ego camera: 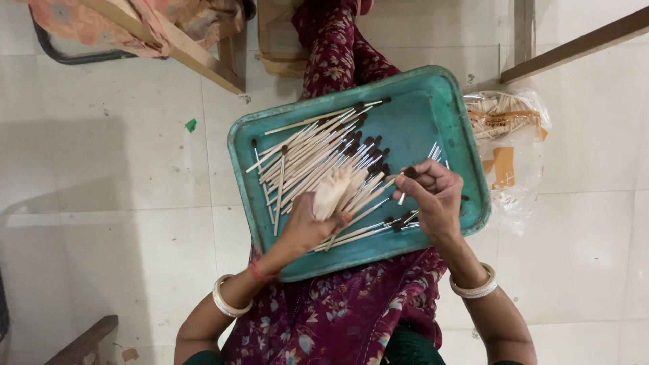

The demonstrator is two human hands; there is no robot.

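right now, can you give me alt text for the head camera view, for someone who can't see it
Seen from above, a person's left hand holds a bundle of thin dark-tipped sticks over a teal tray on their lap, while the right hand pinches one stick. More sticks lie heaped in the tray; a clear plastic bag sits on the tiled floor beside it.

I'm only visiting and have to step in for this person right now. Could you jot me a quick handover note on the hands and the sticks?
Left hand: closed on a fanned bundle of pale sticks over the tray.
Right hand: pinches one dark-tipped stick at its tip end.
Tray: teal, resting on the lap; a loose pile of sticks lies across its left half, and a few more lie near the front edge.
Bag: clear plastic, on the floor right of the tray, more sticks inside.
Done: some sticks gathered in the left hand.
Left: most sticks lie loose in the tray.
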